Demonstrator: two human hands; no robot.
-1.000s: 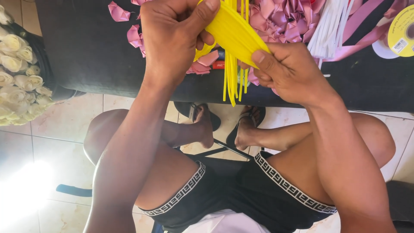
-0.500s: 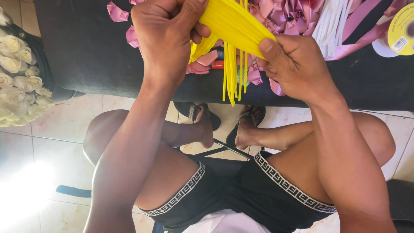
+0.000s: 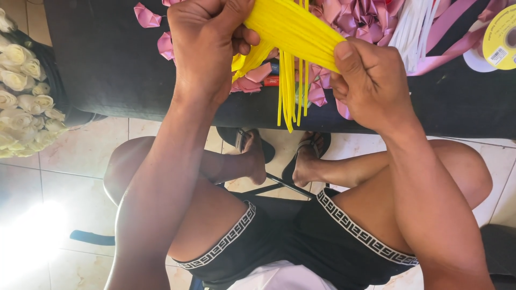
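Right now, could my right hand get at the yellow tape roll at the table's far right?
Probably not as things stand: the right hand is shut on the yellow ribbon strips, shared with the left hand. The path to the tape roll looks open otherwise.

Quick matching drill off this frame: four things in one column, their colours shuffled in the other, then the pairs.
1. strips
2. roses
3. petals
4. table

a. pink
b. black
c. yellow
d. cream

Pairs: 1-c, 2-d, 3-a, 4-b. Both the left hand and right hand grip the strips.
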